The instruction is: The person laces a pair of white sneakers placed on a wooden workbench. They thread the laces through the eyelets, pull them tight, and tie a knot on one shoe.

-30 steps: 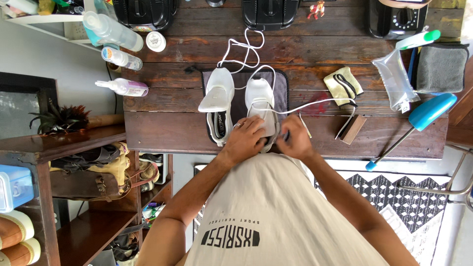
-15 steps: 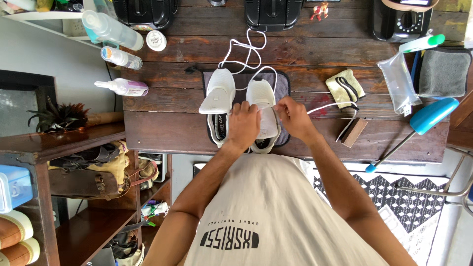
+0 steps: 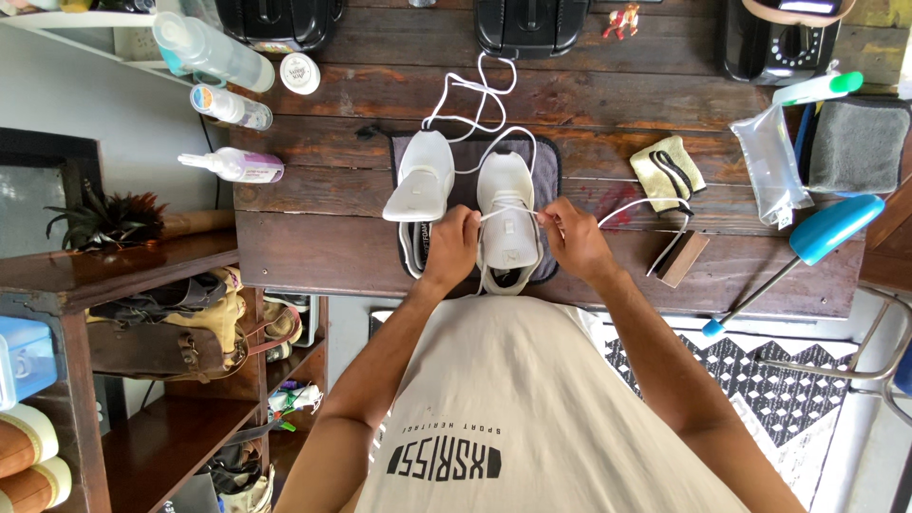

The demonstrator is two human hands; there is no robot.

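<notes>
Two white sneakers stand side by side on a grey mat (image 3: 548,166) on the dark wooden table (image 3: 313,247). My left hand (image 3: 453,244) pinches the white shoelace (image 3: 503,211) at the left side of the right sneaker (image 3: 508,223). My right hand (image 3: 570,237) pinches the same lace at that shoe's right side, so the lace is stretched across the tongue. The lace's loose ends trail to the table's far side and off to the right. The left sneaker (image 3: 419,180) lies untouched beside my left hand.
Spray bottles (image 3: 204,52) and a small jar lie at the table's left end. A yellow cloth (image 3: 665,166), a wooden brush (image 3: 682,255), a clear pouch (image 3: 765,161), a grey towel (image 3: 850,133) and a blue-handled brush (image 3: 817,233) lie to the right. Black appliances line the far edge. Shelves with shoes stand at left.
Both hands have moved from the right sneaker's heel end up to its middle. They now hold the lace on either side and pull it across the tongue.
</notes>
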